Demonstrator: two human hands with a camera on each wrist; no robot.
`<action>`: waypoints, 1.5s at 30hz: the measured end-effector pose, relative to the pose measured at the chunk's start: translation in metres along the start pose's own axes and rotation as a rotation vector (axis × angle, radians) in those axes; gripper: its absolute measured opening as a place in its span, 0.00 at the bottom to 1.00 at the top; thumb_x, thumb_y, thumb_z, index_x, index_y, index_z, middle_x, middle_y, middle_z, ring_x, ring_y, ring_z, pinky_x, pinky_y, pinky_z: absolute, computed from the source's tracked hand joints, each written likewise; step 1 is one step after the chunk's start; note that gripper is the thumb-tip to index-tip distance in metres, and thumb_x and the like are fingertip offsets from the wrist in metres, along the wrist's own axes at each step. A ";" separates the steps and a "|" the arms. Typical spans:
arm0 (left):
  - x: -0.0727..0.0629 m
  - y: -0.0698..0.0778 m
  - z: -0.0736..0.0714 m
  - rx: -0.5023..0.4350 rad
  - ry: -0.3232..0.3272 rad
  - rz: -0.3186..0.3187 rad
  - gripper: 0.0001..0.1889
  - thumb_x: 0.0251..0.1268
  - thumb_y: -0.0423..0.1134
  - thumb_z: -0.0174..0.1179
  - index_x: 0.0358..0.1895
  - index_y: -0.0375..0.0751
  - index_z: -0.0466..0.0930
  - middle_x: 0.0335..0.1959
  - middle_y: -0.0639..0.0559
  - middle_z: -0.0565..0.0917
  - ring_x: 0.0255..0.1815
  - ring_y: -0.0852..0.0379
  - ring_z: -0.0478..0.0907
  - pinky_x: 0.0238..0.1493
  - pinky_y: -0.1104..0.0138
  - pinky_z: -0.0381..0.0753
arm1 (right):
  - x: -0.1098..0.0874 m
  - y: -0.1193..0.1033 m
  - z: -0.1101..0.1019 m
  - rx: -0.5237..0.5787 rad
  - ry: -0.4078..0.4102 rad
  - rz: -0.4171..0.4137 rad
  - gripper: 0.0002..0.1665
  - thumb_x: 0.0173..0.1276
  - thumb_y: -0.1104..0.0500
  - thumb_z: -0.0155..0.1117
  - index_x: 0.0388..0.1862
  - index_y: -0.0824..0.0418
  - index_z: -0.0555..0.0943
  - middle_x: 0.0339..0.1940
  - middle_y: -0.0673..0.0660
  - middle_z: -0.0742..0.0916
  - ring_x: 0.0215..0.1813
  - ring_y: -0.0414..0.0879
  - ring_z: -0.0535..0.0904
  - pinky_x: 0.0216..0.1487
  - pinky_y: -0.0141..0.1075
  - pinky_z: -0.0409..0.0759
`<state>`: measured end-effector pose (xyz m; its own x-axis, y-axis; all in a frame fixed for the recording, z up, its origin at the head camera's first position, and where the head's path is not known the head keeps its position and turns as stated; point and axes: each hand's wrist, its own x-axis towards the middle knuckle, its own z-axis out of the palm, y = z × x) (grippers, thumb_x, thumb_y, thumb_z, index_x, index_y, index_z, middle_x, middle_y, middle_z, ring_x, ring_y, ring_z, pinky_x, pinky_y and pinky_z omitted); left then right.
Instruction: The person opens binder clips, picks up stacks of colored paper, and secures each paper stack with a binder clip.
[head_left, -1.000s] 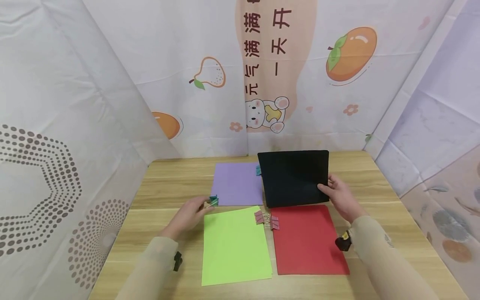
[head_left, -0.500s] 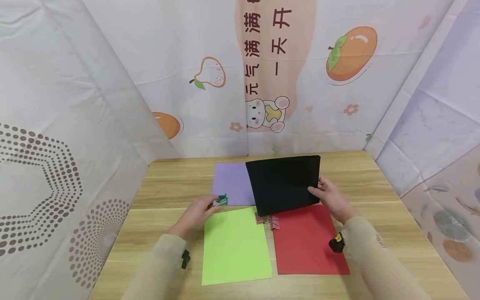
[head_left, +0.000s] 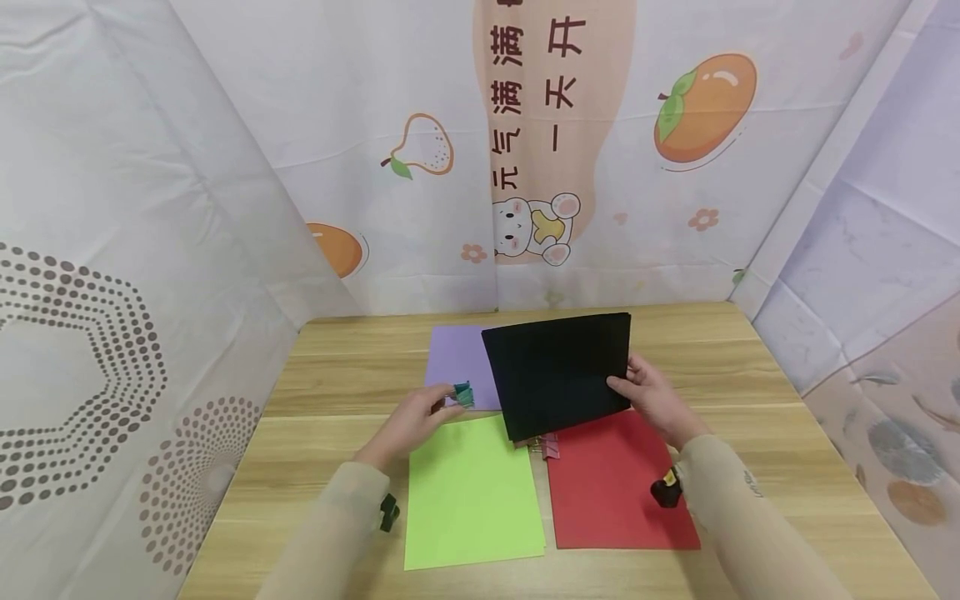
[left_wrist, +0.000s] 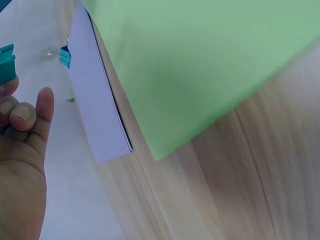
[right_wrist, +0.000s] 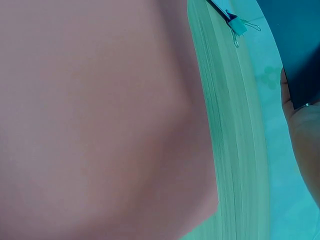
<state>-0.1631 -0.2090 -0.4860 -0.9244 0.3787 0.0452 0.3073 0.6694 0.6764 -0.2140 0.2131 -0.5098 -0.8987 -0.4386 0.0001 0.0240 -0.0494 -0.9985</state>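
Observation:
My right hand (head_left: 658, 402) pinches the right edge of a black sheet or stack of sheets (head_left: 558, 375), raised and tilted above the table. My left hand (head_left: 412, 423) holds a teal binder clip (head_left: 464, 394) by its fingertips, left of the black paper's near-left corner and apart from it. In the left wrist view that binder clip (left_wrist: 7, 65) is partly cut off. Purple paper (head_left: 456, 354) lies behind, partly covered by the black paper; another teal binder clip (left_wrist: 65, 56) sits on its edge.
Bright green paper (head_left: 472, 496) lies at front left on the wooden table (head_left: 330, 367), red paper (head_left: 618, 496) at front right. A pink binder clip (head_left: 551, 446) grips the red paper's upper-left corner. A printed curtain (head_left: 360, 75) hangs behind the table.
The black paper has moved left and nearer in my right hand, its left edge dipping over the purple paper. My left hand has carried the teal binder clip to the right, towards it.

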 end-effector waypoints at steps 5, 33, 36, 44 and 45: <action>0.007 0.006 0.003 -0.015 -0.010 0.024 0.09 0.76 0.49 0.60 0.38 0.51 0.79 0.25 0.58 0.68 0.26 0.63 0.64 0.28 0.70 0.65 | 0.000 -0.001 0.001 -0.004 -0.005 0.018 0.24 0.81 0.60 0.55 0.72 0.54 0.66 0.57 0.49 0.88 0.53 0.44 0.87 0.57 0.36 0.83; 0.017 0.019 0.006 -0.077 -0.079 0.033 0.10 0.76 0.47 0.61 0.35 0.50 0.76 0.25 0.58 0.70 0.27 0.63 0.66 0.29 0.69 0.68 | 0.002 -0.004 0.006 -0.033 -0.020 0.023 0.28 0.81 0.61 0.56 0.76 0.55 0.64 0.57 0.48 0.88 0.55 0.44 0.86 0.59 0.35 0.82; 0.017 0.018 0.007 -0.084 -0.091 0.035 0.09 0.76 0.46 0.60 0.35 0.50 0.76 0.25 0.58 0.70 0.27 0.63 0.67 0.29 0.69 0.68 | 0.002 -0.003 0.005 -0.040 -0.025 0.017 0.29 0.81 0.62 0.55 0.77 0.55 0.64 0.58 0.47 0.87 0.55 0.43 0.86 0.58 0.34 0.82; 0.016 0.020 0.007 -0.097 -0.116 0.021 0.11 0.77 0.47 0.59 0.34 0.49 0.75 0.25 0.57 0.68 0.28 0.63 0.65 0.30 0.69 0.67 | 0.001 -0.002 0.006 -0.061 -0.023 0.027 0.26 0.80 0.60 0.57 0.74 0.56 0.66 0.58 0.48 0.87 0.55 0.43 0.86 0.58 0.34 0.82; 0.016 0.020 0.007 -0.100 -0.118 0.018 0.11 0.78 0.47 0.58 0.34 0.49 0.74 0.25 0.57 0.68 0.27 0.63 0.65 0.30 0.69 0.67 | 0.001 -0.002 0.006 -0.064 -0.021 0.031 0.26 0.80 0.60 0.57 0.74 0.56 0.66 0.58 0.48 0.87 0.55 0.43 0.86 0.58 0.34 0.82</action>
<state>-0.1699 -0.1851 -0.4766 -0.8842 0.4665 -0.0250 0.2938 0.5969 0.7466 -0.2122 0.2069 -0.5079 -0.8885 -0.4578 -0.0307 0.0232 0.0221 -0.9995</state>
